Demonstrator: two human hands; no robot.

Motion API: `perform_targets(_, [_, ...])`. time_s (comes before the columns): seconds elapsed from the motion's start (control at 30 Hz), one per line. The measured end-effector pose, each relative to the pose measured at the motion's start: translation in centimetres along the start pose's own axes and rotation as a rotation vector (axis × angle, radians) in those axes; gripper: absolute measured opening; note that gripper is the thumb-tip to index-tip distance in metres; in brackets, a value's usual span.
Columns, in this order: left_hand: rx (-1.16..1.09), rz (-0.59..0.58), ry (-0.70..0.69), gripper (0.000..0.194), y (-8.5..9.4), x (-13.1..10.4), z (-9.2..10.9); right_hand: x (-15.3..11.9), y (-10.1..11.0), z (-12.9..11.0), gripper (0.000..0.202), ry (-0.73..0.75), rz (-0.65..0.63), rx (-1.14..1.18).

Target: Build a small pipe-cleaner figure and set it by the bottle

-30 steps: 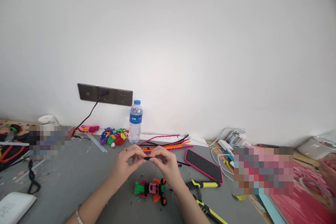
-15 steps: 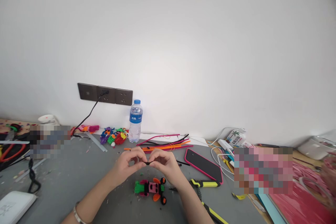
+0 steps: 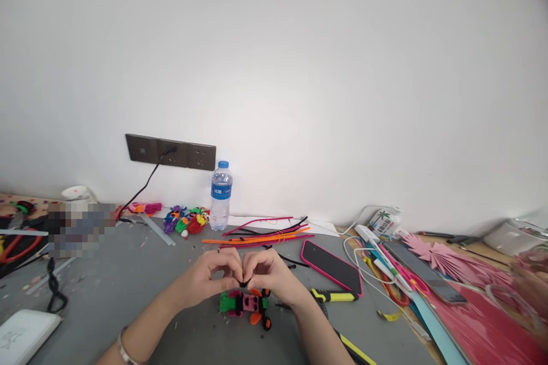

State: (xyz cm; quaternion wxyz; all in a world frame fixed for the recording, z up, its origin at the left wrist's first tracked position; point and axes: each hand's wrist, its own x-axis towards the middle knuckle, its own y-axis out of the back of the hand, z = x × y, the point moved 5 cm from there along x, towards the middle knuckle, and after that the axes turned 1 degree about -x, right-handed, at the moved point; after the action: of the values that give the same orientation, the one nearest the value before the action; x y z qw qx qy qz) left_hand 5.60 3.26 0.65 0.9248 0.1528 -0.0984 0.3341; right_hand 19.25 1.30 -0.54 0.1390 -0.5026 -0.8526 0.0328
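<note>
My left hand (image 3: 214, 275) and my right hand (image 3: 270, 275) meet fingertip to fingertip, each pinching a small black piece (image 3: 243, 283) between thumb and forefinger. Most of that piece is hidden by the fingers. Just below, a small figure (image 3: 248, 303) of green, pink, black and orange fuzzy stems lies on the grey table (image 3: 205, 333). Behind the hands are loose orange, magenta and black stems (image 3: 265, 236). Black stems (image 3: 293, 259) also lie close to my right hand.
A water bottle (image 3: 221, 199) stands by the wall, beside colourful fuzzy figures (image 3: 186, 221). On the right are a pink-edged phone (image 3: 331, 267), yellow-black pliers (image 3: 334, 296), cables and pink paper (image 3: 454, 265). Another person's hand (image 3: 531, 285) is at the right edge.
Both my hands have moved slightly down, toward the figure, still pinching the black piece. More of the black stems behind them shows.
</note>
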Motion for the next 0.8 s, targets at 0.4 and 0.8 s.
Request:
perform_targets(0.4, [-0.064, 0.381, 0.311, 0.033, 0.7, 0.4, -1.6, 0.3, 2.9, -0.6, 0.005, 0.391, 0.403, -0.302])
perform_targets(0.8, [-0.266, 0.434, 0.394, 0.037, -0.1, 0.4, -2.2, 0.3, 1.7, -0.6, 0.011, 0.306, 0.384, -0.421])
